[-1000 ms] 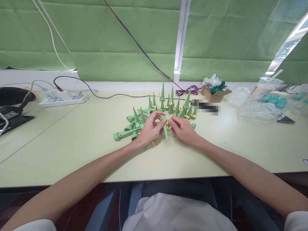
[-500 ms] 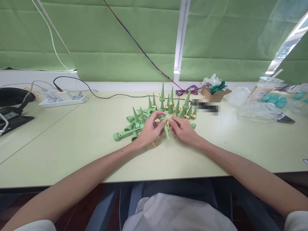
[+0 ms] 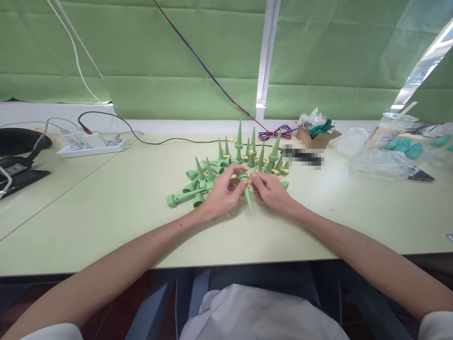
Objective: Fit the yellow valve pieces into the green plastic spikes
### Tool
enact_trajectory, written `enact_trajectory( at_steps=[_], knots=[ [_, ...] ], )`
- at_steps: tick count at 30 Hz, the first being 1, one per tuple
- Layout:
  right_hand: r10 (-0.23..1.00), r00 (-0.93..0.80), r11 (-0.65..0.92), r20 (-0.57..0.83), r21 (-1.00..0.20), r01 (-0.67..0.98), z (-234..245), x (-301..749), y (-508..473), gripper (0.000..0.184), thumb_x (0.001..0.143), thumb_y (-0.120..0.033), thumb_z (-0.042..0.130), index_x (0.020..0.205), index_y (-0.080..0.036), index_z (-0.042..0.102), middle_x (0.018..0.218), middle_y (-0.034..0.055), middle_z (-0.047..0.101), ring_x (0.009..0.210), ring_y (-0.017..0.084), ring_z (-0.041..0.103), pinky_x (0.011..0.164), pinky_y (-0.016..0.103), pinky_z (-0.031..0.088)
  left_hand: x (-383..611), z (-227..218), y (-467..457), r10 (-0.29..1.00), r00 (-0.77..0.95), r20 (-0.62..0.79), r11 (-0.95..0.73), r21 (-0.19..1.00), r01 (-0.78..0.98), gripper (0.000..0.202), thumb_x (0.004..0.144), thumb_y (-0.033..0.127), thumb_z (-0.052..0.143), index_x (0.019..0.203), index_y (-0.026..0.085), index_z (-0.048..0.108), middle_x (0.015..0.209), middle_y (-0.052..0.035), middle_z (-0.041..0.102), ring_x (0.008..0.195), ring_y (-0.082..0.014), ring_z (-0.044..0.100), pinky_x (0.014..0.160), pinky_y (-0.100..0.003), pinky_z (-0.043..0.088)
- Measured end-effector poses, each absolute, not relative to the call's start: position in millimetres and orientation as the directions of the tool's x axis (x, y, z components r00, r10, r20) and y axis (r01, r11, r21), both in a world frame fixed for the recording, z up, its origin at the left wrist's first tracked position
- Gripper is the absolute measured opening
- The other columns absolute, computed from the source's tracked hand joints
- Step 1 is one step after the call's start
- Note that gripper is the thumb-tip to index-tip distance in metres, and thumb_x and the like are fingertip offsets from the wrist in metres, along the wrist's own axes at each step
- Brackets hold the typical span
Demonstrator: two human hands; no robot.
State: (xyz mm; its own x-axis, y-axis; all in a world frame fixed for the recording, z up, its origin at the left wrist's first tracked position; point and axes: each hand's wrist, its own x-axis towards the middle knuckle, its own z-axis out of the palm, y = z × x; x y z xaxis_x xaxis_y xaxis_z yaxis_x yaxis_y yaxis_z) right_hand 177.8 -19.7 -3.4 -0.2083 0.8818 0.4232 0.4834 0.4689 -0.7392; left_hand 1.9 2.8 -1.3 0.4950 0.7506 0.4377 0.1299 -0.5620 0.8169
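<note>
My left hand (image 3: pixel 226 190) is closed around a green plastic plant watering spike (image 3: pixel 248 199). Its pointed end slants down toward me, its wider collar at my thumb and fingers. Close on the right, my right hand (image 3: pixel 272 190) pinches a small yellow valve at the spike's side, mostly hidden by the fingertips. Behind my hands, several green spikes with yellow valves (image 3: pixel 274 153) stand upright. More green spikes (image 3: pixel 184 196) lie in a loose pile left of my left hand, some with their round open ends showing. A small yellow piece (image 3: pixel 229 214) lies under my left wrist.
A white power strip (image 3: pixel 94 146) sits at the back left, its black cable crossing the table. Toward the back right are a cardboard box (image 3: pixel 320 140), a coiled red-blue wire (image 3: pixel 279 134), a drink cup (image 3: pixel 385 132) and a phone (image 3: pixel 420 174).
The held spike has shifted slightly right and toward me, its tip now lower. My left hand moved a little right with it; my right hand stays pinched alongside.
</note>
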Motion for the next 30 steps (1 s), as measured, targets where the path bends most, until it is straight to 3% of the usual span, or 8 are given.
enact_trajectory(
  at_steps=[4,9,19,30],
  knots=[
    [0.900,-0.198,0.436,0.389,-0.773,0.461,-2.2,177.5,-20.8,0.057,0.102,-0.054,0.032,0.055,-0.022,0.039,0.043,-0.0024,0.046,0.046,0.013,0.044,0.057,0.029,0.038,1.4,-1.8,1.4,0.729,0.511,0.455,-0.597,0.788,0.151,0.028,0.095,0.037,0.053,0.118,0.021,0.049,0.078,-0.0003,0.057,0.062,-0.0104,0.055,0.053,-0.020,0.044],
    [0.918,-0.200,0.395,0.341,-0.812,0.429,-3.2,177.9,-20.7,0.060,0.101,-0.055,0.032,0.051,-0.022,0.040,0.039,-0.0027,0.047,0.041,0.011,0.046,0.057,0.028,0.042,1.6,-4.5,1.6,0.690,0.506,0.517,-0.666,0.727,0.166,0.033,0.093,0.037,0.056,0.121,0.022,0.048,0.112,-0.0075,0.056,0.070,-0.0090,0.057,0.068,-0.025,0.054],
    [0.926,-0.248,0.364,0.284,-0.846,0.391,-4.5,181.5,-16.9,0.067,0.102,-0.044,0.033,0.040,-0.021,0.039,0.034,-0.0009,0.048,0.037,0.010,0.045,0.054,0.025,0.041,2.1,-6.6,1.6,0.621,0.542,0.567,-0.744,0.644,0.179,0.034,0.093,0.031,0.056,0.124,0.022,0.047,0.114,-0.0089,0.058,0.071,-0.0095,0.057,0.075,-0.029,0.055],
    [0.964,-0.165,0.236,0.209,-0.957,0.168,-9.6,176.3,-15.0,0.059,0.095,-0.062,0.043,0.054,-0.020,0.045,0.042,-0.0027,0.049,0.034,0.009,0.044,0.036,0.023,0.034,4.5,0.1,0.4,0.755,0.486,0.441,-0.536,0.842,0.068,0.025,0.094,0.036,0.055,0.114,0.022,0.050,0.110,-0.0064,0.056,0.067,-0.0088,0.055,0.057,-0.022,0.050]
  ],
)
